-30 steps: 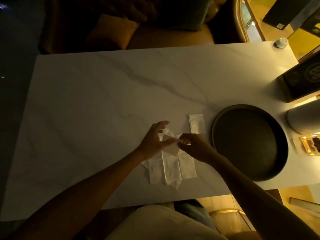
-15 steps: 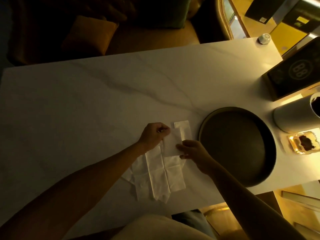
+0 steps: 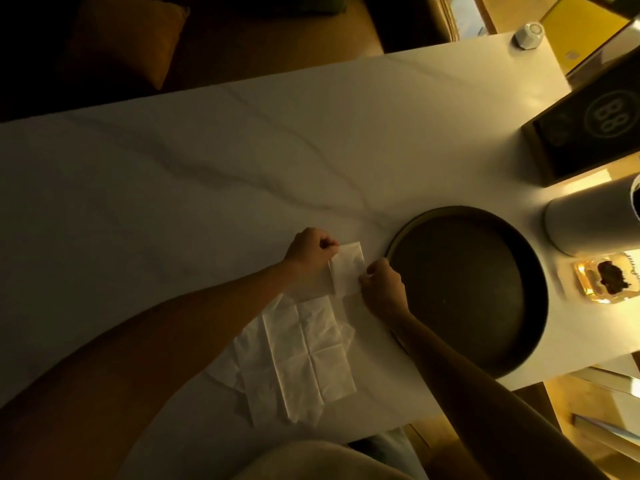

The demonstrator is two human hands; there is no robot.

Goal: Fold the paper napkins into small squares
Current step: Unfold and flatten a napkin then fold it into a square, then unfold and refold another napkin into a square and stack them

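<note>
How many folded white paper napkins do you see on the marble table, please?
1: the small folded white napkin pinched between both hands, left of the round dark tray. Another may lie hidden beneath.

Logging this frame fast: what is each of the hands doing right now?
Left hand: closed, pinching the folded napkin's far left corner.
Right hand: closed, pinching the same napkin's right edge.

A white marble-look rectangular table (image 3: 207, 174) carries a round dark metal tray (image 3: 467, 362) near its right front edge, creased white unfolded paper napkins (image 3: 304, 358) at the front edge, and a small folded white napkin (image 3: 346, 271) just left of the tray.
</note>
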